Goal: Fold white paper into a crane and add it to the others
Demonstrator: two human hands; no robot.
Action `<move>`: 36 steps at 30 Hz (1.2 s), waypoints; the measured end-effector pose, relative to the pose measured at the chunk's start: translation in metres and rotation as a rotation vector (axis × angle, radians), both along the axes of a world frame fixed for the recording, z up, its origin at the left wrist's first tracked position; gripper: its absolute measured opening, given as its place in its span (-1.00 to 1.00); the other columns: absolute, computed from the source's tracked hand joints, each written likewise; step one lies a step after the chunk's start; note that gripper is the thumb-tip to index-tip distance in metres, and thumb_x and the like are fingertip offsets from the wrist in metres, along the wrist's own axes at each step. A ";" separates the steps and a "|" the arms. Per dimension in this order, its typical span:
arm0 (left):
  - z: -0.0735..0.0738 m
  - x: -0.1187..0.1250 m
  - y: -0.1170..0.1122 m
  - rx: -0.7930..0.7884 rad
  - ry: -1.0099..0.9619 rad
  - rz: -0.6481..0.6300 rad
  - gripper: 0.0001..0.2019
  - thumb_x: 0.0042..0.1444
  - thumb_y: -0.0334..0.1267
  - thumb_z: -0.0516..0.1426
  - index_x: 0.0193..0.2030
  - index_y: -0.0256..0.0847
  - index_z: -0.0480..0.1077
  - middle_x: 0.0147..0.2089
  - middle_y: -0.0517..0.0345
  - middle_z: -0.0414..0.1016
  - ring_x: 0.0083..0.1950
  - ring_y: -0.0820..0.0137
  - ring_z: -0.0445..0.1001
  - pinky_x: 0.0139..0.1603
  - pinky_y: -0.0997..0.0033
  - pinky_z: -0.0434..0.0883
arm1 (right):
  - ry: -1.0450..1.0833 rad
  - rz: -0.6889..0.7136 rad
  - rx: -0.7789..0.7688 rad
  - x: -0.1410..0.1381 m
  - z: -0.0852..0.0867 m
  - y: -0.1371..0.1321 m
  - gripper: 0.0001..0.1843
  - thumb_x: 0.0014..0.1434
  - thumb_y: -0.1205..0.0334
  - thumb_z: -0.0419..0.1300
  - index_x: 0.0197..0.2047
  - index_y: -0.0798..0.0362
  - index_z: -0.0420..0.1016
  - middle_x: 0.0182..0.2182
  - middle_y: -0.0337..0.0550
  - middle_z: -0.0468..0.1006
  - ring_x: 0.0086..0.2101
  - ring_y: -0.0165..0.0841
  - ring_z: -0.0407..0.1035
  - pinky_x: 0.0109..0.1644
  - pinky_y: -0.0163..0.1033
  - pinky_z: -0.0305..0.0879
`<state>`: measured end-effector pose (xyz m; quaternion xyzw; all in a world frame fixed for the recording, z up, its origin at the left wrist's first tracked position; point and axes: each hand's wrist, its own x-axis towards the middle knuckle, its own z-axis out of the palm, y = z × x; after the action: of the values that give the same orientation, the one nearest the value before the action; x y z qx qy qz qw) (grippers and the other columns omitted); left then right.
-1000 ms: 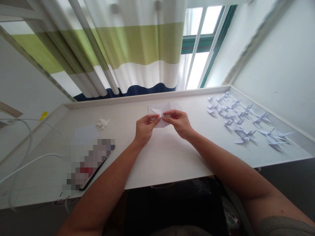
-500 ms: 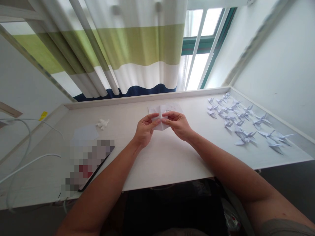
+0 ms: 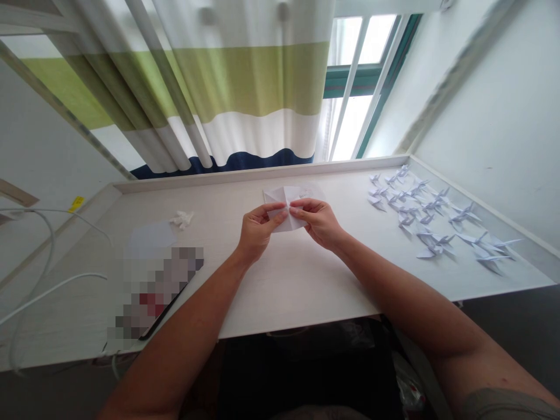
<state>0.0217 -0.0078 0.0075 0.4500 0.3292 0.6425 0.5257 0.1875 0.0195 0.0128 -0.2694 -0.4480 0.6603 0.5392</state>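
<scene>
A small creased sheet of white paper (image 3: 286,194) is pinched between my two hands above the middle of the desk. My left hand (image 3: 258,228) grips it from the left, thumb in front. From the other side my right hand (image 3: 321,223) pinches it, and the fingertips of both hands almost meet at its centre. Fold lines cross the paper there. Just behind lies another flat white sheet (image 3: 312,189) with faint marks, partly covered by the held paper and my right hand.
Several folded white paper cranes (image 3: 433,201) stand on the right of the white desk (image 3: 297,291). On the left are a crumpled white scrap (image 3: 182,219), a flat white sheet (image 3: 151,238), a blurred-out tablet-like device (image 3: 160,297) and white cables (image 3: 52,256). A curtain (image 3: 245,81) hangs behind.
The paper's creased top has spread wider and flatter between my fingers, and its lower edge has changed shape. Both hands stay in nearly the same place, still pinching it.
</scene>
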 end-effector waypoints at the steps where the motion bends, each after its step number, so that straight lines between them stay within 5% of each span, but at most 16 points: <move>1: 0.000 0.000 0.000 0.006 -0.003 0.001 -0.64 -0.17 -0.11 0.60 -0.22 -0.10 0.73 -0.19 0.11 0.76 -0.14 0.32 0.69 -0.03 0.30 0.58 | 0.010 0.001 -0.009 0.000 0.000 0.000 -0.65 -0.23 0.07 0.71 -0.36 -0.06 0.77 -0.41 -0.25 0.72 -0.36 -0.39 0.55 -0.27 -0.27 0.44; 10: -0.002 -0.001 0.001 -0.056 -0.038 0.012 -0.62 -0.26 -0.12 0.62 -0.27 -0.12 0.73 -0.25 0.10 0.75 -0.19 0.30 0.69 -0.01 0.22 0.59 | 0.003 0.066 0.033 -0.003 -0.006 0.001 -0.64 -0.15 0.02 0.69 -0.27 -0.11 0.79 -0.34 -0.26 0.75 -0.27 -0.36 0.60 -0.12 -0.20 0.54; 19: -0.004 0.001 0.003 -0.026 -0.003 0.008 -0.66 -0.21 -0.07 0.60 -0.30 -0.09 0.72 -0.21 0.12 0.73 -0.06 0.25 0.66 0.12 0.16 0.54 | -0.048 -0.010 0.093 -0.004 -0.017 0.006 -0.65 -0.13 -0.04 0.67 -0.30 -0.10 0.78 -0.30 -0.22 0.75 -0.24 -0.31 0.60 -0.07 -0.12 0.54; 27: -0.009 -0.011 0.006 0.139 0.327 0.160 -0.75 -0.02 -0.03 0.53 -0.23 -0.02 0.72 0.33 -0.02 0.55 0.46 0.02 0.40 0.45 -0.12 0.34 | -0.111 -0.024 0.114 0.001 -0.012 0.003 -0.62 -0.12 -0.03 0.67 -0.25 -0.08 0.79 -0.32 -0.20 0.75 -0.29 -0.32 0.58 -0.17 -0.16 0.49; 36: -0.007 -0.011 0.003 0.289 0.424 0.218 -0.84 0.12 -0.05 0.46 -0.18 0.03 0.73 0.15 0.02 0.67 0.32 0.13 0.52 0.47 -0.08 0.32 | -0.147 -0.038 0.137 0.000 -0.015 0.003 -0.66 -0.05 -0.04 0.64 -0.23 -0.10 0.79 -0.39 -0.25 0.70 -0.37 -0.38 0.51 -0.24 -0.21 0.43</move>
<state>0.0108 -0.0052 0.0009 0.6067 0.3834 0.6269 0.3033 0.1870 0.0226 -0.0019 -0.2879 -0.5254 0.5962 0.5344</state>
